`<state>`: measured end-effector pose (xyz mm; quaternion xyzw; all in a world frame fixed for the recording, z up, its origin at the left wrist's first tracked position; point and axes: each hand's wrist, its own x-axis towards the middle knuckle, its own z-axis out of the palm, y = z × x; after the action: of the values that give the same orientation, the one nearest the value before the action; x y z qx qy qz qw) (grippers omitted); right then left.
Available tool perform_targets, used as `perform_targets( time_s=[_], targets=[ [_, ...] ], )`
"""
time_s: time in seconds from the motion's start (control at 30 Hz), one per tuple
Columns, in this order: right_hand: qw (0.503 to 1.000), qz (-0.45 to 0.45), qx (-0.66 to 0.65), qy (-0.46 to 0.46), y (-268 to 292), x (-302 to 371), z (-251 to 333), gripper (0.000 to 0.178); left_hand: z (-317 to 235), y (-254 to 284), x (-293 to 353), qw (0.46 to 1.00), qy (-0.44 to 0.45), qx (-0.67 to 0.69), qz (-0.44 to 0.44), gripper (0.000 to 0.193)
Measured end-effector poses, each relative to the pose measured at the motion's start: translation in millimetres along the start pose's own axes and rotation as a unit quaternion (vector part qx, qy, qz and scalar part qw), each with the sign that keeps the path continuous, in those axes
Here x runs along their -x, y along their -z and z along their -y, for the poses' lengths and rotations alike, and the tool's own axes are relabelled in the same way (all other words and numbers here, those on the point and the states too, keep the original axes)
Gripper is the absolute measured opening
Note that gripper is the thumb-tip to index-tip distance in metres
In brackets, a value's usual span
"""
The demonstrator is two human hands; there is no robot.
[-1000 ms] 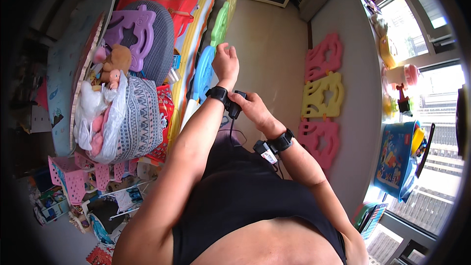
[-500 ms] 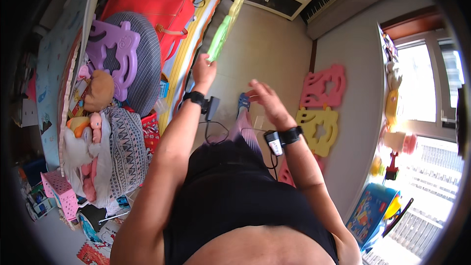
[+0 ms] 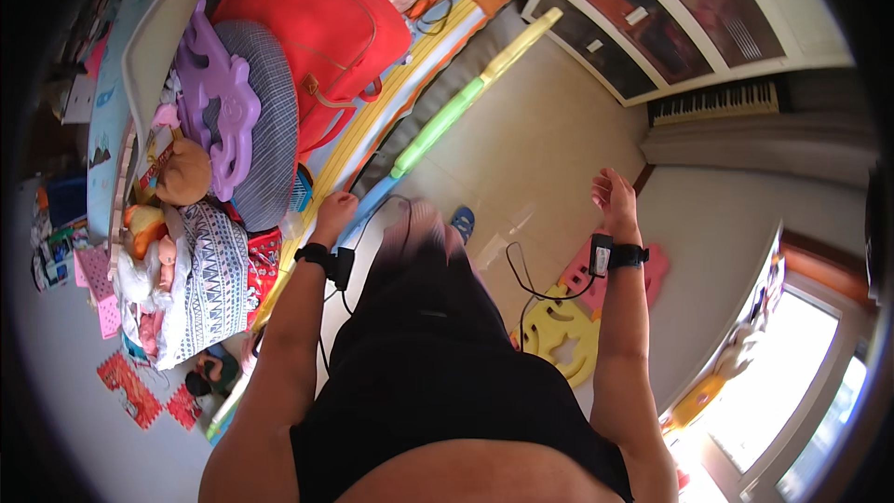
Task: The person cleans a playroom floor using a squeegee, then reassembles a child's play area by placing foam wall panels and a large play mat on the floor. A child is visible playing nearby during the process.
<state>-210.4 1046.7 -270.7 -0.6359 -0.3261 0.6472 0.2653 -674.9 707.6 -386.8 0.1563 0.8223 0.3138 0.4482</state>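
Observation:
A jointed row of plastic play-fence panels stands along the bed's edge, seen from above as a narrow strip: a yellow panel (image 3: 523, 43) at the far end, a green panel (image 3: 438, 126) after it, then a blue panel (image 3: 376, 194) nearest me. My left hand (image 3: 335, 214) is loosely closed beside the blue panel, with nothing visible in it; whether it touches the panel is unclear. Held out to the right, my right hand (image 3: 614, 197) has loosely bent fingers, slightly apart, and holds nothing. Below it, a yellow panel (image 3: 562, 340) and a pink panel (image 3: 643, 272) stand near the wall.
On the bed at left lie a red bag (image 3: 298, 14), a dark striped cushion (image 3: 265, 121), a purple panel (image 3: 219, 112) and several soft toys. A drawer cabinet (image 3: 670, 14) and a keyboard (image 3: 717, 102) stand at the back. A blue slipper (image 3: 463, 222) is on my foot.
My left hand has come off the green panel and drawn back toward me. My right hand has swung out to the right. The view has turned, and the cabinet shows more fully.

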Motion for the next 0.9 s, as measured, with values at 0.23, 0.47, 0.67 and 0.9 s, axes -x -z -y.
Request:
perform_targets(
  time_s=[0.23, 0.47, 0.67, 0.9],
  targets=[
    [0.991, 0.062, 0.106, -0.052, -110.1, -108.0, 60.6, 0.029, -57.6, -112.1, -86.4, 0.969, -0.162, -0.175, -0.064, 0.033],
    [0.968, 0.095, 0.225, -0.060, -195.3, -259.4, 70.9, 0.037, -132.2, -184.1, -152.2, 0.953, -0.142, -0.269, -0.014, 0.057],
    [0.962, 0.069, 0.165, -0.205, -244.4, -373.0, 38.4, 0.066, -142.7, -195.3, -159.1, 0.956, -0.094, -0.268, 0.069, 0.046],
    [0.984, 0.003, 0.172, -0.052, -275.0, -388.0, 17.3, 0.051, -143.0, -196.0, -183.4, 0.979, -0.015, -0.162, 0.122, 0.040]
  ],
)
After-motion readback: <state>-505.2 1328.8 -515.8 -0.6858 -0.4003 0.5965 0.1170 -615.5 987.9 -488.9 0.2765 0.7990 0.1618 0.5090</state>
